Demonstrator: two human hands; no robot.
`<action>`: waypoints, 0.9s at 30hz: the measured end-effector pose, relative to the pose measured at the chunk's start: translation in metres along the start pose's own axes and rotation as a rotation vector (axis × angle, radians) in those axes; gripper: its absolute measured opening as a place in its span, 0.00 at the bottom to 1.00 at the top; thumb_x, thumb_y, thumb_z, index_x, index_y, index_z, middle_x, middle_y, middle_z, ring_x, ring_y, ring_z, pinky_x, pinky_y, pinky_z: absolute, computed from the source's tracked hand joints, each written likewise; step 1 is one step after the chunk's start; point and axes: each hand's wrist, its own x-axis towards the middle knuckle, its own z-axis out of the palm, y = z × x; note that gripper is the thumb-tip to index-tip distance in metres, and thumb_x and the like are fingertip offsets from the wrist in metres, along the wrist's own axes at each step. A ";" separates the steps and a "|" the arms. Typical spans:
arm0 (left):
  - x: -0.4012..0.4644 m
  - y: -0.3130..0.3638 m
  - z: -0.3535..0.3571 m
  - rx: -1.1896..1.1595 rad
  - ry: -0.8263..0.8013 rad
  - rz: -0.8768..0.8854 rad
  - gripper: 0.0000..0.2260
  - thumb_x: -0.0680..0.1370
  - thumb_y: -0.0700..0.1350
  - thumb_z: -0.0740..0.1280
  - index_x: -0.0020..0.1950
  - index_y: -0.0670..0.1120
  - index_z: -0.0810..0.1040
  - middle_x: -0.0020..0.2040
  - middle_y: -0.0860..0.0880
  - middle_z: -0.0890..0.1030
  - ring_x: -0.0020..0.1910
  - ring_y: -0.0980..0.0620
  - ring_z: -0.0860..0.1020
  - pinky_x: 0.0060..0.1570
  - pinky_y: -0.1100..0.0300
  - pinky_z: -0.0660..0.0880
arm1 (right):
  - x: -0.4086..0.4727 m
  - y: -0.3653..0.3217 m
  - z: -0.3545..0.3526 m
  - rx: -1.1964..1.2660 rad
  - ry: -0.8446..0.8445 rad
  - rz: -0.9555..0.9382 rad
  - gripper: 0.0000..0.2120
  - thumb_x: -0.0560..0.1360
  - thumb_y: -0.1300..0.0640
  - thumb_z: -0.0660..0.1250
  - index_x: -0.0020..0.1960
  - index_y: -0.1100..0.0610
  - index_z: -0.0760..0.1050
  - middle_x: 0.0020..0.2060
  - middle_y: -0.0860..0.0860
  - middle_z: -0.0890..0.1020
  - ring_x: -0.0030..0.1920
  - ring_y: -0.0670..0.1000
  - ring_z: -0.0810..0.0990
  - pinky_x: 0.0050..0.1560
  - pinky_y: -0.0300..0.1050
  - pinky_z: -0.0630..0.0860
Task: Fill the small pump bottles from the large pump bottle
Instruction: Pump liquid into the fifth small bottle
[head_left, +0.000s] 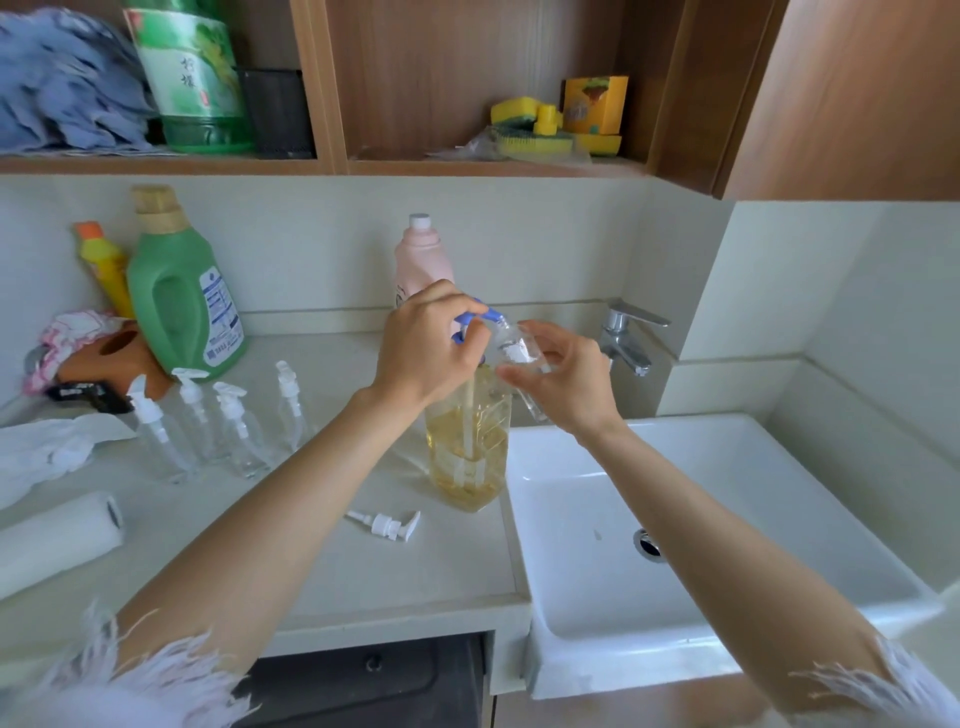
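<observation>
The large clear pump bottle (467, 447), about half full of yellow liquid, stands on the counter beside the sink. My left hand (426, 348) grips its blue pump head (480, 316) from above. My right hand (561, 379) holds a small clear bottle (514, 348) without a pump, tilted with its mouth up against the blue spout. A loose white pump (387, 525) lies on the counter in front of the large bottle. Several small clear pump bottles (218, 421) with white pumps stand in a row to the left.
A white sink (727, 597) with a chrome tap (626, 338) lies on the right. A pink bottle (421, 265) stands behind my hands. A green jug (182, 291), a yellow bottle (104, 265), rags and a paper roll (57, 540) occupy the left counter. Shelves hang overhead.
</observation>
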 end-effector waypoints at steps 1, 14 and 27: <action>0.000 0.000 0.000 -0.004 0.002 -0.002 0.18 0.69 0.50 0.57 0.44 0.45 0.85 0.42 0.50 0.82 0.38 0.55 0.77 0.39 0.63 0.71 | 0.000 -0.001 0.000 -0.006 0.005 0.001 0.25 0.65 0.53 0.79 0.61 0.52 0.79 0.47 0.46 0.82 0.47 0.43 0.79 0.56 0.39 0.75; -0.013 -0.012 0.023 0.037 -0.005 -0.041 0.14 0.68 0.47 0.60 0.42 0.45 0.83 0.41 0.51 0.81 0.38 0.51 0.78 0.36 0.62 0.72 | 0.000 0.006 0.001 -0.210 0.041 0.058 0.24 0.63 0.45 0.79 0.58 0.46 0.80 0.46 0.44 0.84 0.46 0.45 0.81 0.54 0.43 0.75; 0.002 -0.003 -0.003 0.011 -0.084 -0.014 0.21 0.68 0.51 0.55 0.48 0.45 0.84 0.45 0.49 0.81 0.37 0.53 0.73 0.39 0.62 0.69 | -0.003 -0.006 0.007 -0.060 0.049 0.047 0.25 0.63 0.48 0.80 0.58 0.48 0.79 0.47 0.46 0.83 0.49 0.46 0.80 0.56 0.48 0.77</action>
